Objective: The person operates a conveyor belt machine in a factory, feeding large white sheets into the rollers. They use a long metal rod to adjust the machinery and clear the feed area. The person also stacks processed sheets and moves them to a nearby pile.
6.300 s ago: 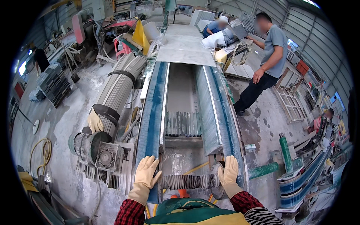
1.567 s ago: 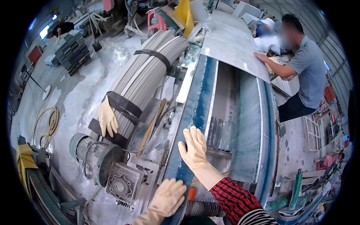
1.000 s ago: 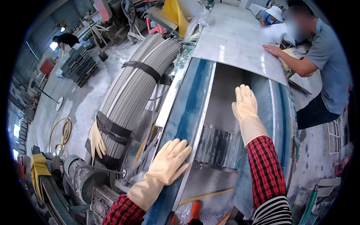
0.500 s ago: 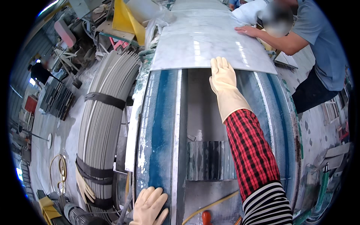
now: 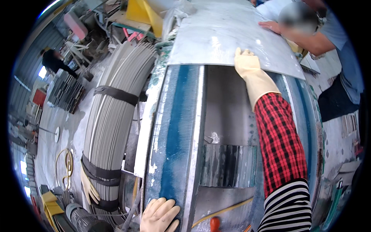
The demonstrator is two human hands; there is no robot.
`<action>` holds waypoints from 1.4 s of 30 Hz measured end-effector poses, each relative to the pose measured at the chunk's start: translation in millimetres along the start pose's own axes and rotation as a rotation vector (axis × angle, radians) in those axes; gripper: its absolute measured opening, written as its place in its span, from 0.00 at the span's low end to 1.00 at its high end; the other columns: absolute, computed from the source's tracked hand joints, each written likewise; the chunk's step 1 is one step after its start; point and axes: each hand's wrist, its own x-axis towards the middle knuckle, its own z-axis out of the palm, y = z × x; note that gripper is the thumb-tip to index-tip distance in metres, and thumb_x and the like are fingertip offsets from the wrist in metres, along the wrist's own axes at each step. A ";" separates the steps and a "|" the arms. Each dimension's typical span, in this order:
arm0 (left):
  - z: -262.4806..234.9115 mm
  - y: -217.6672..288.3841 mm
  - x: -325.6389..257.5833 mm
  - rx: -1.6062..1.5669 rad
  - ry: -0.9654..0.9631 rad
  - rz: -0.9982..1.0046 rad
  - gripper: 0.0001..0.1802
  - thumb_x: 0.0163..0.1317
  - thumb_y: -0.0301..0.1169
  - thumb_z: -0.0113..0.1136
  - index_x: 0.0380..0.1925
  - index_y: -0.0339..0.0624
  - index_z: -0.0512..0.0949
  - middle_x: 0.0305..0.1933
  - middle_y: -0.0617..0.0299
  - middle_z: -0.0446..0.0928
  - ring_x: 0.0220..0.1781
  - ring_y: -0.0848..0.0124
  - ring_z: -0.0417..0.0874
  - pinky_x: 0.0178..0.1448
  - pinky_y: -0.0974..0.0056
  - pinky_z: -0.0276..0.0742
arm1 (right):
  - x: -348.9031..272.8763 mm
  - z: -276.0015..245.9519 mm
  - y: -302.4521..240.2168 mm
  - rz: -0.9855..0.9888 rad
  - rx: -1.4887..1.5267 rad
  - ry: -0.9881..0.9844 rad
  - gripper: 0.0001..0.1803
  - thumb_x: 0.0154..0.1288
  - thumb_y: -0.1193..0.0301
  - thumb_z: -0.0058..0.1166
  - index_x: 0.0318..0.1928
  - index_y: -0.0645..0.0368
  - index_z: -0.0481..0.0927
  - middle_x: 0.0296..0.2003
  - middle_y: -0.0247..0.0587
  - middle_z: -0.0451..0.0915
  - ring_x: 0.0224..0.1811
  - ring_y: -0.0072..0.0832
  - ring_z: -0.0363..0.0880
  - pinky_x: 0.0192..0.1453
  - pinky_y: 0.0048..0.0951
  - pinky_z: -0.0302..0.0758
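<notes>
A pale marbled slab (image 5: 216, 50), wet and shiny, lies flat across the far part of a roller-like frame. My right hand (image 5: 247, 63), in a cream rubber glove, rests on the slab close to its near edge, fingers somewhat bent and holding nothing. Below the slab run ribbed, wet blue belts (image 5: 174, 127), one on each side of a gap. My left hand (image 5: 160, 216), in a similar glove, lies on the near end of the left belt with its fingers loosely bent. The wrist is cut off by the lower edge.
Left of the frame stands a tall bundle of grey strips (image 5: 110, 127) bound with black bands, a spare glove (image 5: 89, 187) hanging on it. Across the slab at right, a co-worker's hand (image 5: 270, 26) touches it. An orange handle (image 5: 215, 224) sits low in the gap.
The view has shifted, so most things sit farther right. My right hand stays at the slab's near edge, its fingers now more bent. My left hand remains on the belt.
</notes>
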 end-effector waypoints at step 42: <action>34.6 1.9 -58.2 -0.072 0.766 0.037 0.25 0.73 0.25 0.70 0.69 0.34 0.82 0.73 0.37 0.81 0.77 0.34 0.79 0.82 0.43 0.75 | -354.7 -99.8 -13.5 -0.153 -0.124 0.076 0.30 0.76 0.69 0.56 0.75 0.67 0.74 0.57 0.62 0.82 0.50 0.48 0.89 0.47 0.46 0.90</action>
